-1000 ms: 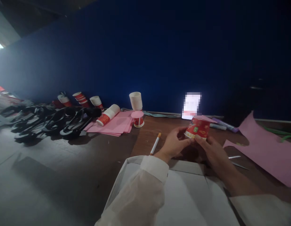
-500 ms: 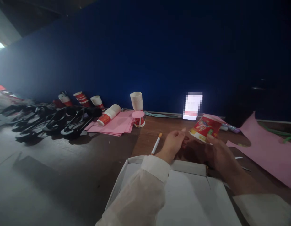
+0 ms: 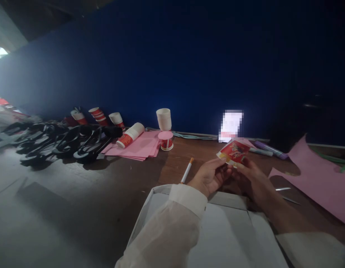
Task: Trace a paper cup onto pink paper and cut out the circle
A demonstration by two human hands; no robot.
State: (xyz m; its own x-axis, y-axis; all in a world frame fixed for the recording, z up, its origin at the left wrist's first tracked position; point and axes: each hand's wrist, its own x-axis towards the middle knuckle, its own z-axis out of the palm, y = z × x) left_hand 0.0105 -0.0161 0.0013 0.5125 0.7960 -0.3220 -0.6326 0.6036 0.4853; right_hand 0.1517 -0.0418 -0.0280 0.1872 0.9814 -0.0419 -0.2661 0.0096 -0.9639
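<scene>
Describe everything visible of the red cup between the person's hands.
The red cup looks like printed paper: a glossy red wall with a multicoloured motif and a pale, yellowish band along the edge nearest the person. It is tilted, that edge toward the hands, over the brown tabletop beyond the white box. The right hand holds its near right side; the left hand is at its near left edge, its grip unclear. The inside is hidden.

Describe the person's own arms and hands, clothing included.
The left hand and right hand are bare, without gloves. The left sleeve is long, loose and off-white, ending in a plain band-like cuff at the wrist. The right sleeve, also pale, ends farther up the forearm; its details are blurred.
</scene>
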